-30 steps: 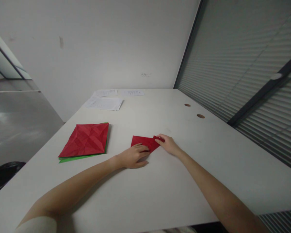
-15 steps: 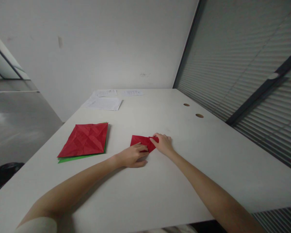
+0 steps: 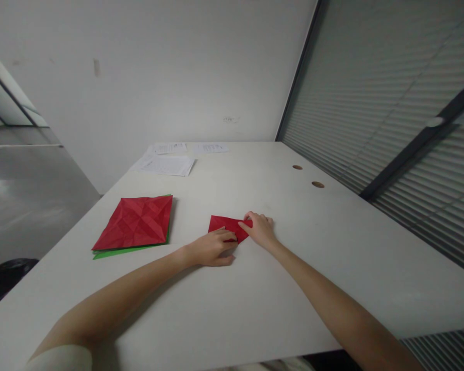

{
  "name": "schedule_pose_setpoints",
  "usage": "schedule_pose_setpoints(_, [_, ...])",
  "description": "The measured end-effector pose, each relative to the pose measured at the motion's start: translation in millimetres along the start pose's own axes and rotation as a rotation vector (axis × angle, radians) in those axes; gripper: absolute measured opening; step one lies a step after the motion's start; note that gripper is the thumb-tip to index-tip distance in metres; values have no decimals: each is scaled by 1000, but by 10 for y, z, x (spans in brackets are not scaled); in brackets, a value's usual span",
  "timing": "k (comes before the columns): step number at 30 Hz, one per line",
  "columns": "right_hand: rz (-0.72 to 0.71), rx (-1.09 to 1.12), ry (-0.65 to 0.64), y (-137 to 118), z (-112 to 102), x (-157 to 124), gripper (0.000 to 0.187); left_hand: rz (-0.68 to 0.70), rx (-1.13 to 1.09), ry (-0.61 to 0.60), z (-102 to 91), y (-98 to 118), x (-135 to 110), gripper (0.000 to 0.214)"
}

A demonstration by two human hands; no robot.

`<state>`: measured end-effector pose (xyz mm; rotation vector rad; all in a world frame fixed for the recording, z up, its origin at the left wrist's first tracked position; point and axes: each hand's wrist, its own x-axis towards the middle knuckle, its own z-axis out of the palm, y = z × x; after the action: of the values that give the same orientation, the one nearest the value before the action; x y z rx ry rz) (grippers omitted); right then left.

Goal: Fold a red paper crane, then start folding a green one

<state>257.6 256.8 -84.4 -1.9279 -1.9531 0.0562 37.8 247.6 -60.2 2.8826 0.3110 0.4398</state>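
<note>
A small folded sheet of red paper (image 3: 225, 222) lies on the white table in front of me. My left hand (image 3: 215, 248) rests flat over its near left part, fingers stretched out and thumb apart on the tabletop. At the paper's right end, my right hand (image 3: 261, 228) pinches the edge between thumb and curled fingers. The part of the paper under both hands is hidden. To the left lies a larger creased red sheet (image 3: 137, 222) on top of green paper (image 3: 116, 252).
Printed white sheets (image 3: 166, 165) lie at the far left of the table (image 3: 294, 309). Two round holes (image 3: 317, 184) pierce the tabletop on the right, near the window blinds (image 3: 355, 129). A black plastic bag (image 3: 7, 278) is beside the table at the left.
The small raised flap under my right thumb now lies flatter, and the paper's top edge looks more continuous. Both hands have stayed almost in place.
</note>
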Motion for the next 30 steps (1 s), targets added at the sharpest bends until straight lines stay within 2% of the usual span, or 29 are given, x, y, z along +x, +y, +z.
schedule_pose_setpoints(4, [-9,-12,2,-3,0,-6,28,-82,-56,64,58,-2,-4,30])
schedule_pose_setpoints(7, [-16,-24,3,-2,-1,-12,29,-209,-195,150,108,-49,5,29])
schedule_pose_setpoints(10, [-26,-42,7,-4,0,-16,28,-274,-295,206,133,-96,18,38])
schedule_pose_setpoints(17, [-26,-63,18,-8,10,-22,28,-125,-29,54,83,-34,7,39])
schedule_pose_setpoints(30, [-26,-82,7,-27,-1,-27,29,-104,14,9,56,-9,22,39])
